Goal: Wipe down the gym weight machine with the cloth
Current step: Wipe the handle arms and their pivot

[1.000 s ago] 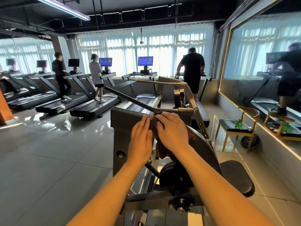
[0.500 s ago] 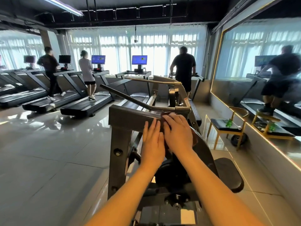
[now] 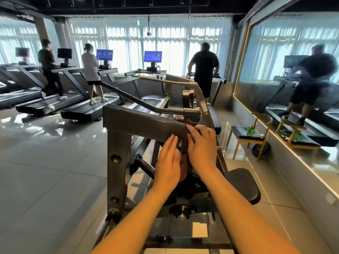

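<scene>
A dark cloth (image 3: pixel 185 149) drapes the grey crossbar (image 3: pixel 143 123) of the weight machine (image 3: pixel 117 162); the bar's unwiped length runs off leftward. The right hand (image 3: pixel 201 149) curls over the cloth, while the left hand (image 3: pixel 167 162), fingers straight, presses flat alongside.

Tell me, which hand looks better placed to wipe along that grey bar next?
Probably the right hand: its curled fingers pin the brown cloth onto the bar. The left hand only lies flat alongside.

Weight machine (image 3: pixel 128 123), treadmills (image 3: pixel 80 111), chair (image 3: pixel 245 138) on floor (image 3: pixel 45 162)
</scene>
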The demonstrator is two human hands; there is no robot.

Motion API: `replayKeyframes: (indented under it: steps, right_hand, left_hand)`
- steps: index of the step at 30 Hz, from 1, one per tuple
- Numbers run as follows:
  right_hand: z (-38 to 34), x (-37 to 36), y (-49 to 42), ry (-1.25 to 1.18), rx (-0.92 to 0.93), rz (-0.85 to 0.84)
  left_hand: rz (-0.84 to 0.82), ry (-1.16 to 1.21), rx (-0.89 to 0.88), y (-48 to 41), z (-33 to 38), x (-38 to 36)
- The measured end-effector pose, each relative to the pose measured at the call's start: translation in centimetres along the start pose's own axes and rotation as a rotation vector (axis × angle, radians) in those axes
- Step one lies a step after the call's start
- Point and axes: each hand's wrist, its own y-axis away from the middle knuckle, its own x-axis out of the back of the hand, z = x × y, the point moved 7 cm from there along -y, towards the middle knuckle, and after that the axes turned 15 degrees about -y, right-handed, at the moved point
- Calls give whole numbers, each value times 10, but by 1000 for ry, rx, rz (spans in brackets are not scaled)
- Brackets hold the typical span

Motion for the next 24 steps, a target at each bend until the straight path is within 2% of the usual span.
replayKeyframes:
  steps: [4, 8, 11, 14, 17, 20, 22, 24]
  right_hand:
    - [26, 30, 22, -81, -113, 47]
    - [13, 15, 39, -419, -211, -87]
    - [5, -9, 54, -575, -304, -190]
    - [10, -16, 56, -562, -325, -257]
    - [15, -10, 53, -416, -203, -258]
    - [25, 9, 47, -188, 8, -77]
    - [32, 17, 43, -172, 69, -11]
    - [38, 19, 41, -200, 93, -27]
  left_hand:
    - [-27, 98, -1, 21, 11, -17]
    - [-20, 376, 79, 31, 15, -26]
    - [46, 375, 161, 28, -2, -21]
    - [77, 318, 145, 20, -13, -13]
    - [227, 200, 122, 14, -20, 3]
    - [405, 194, 188, 6, -29, 15]
    - [376, 198, 204, 0, -23, -1]
    - [289, 196, 186, 2, -7, -31]
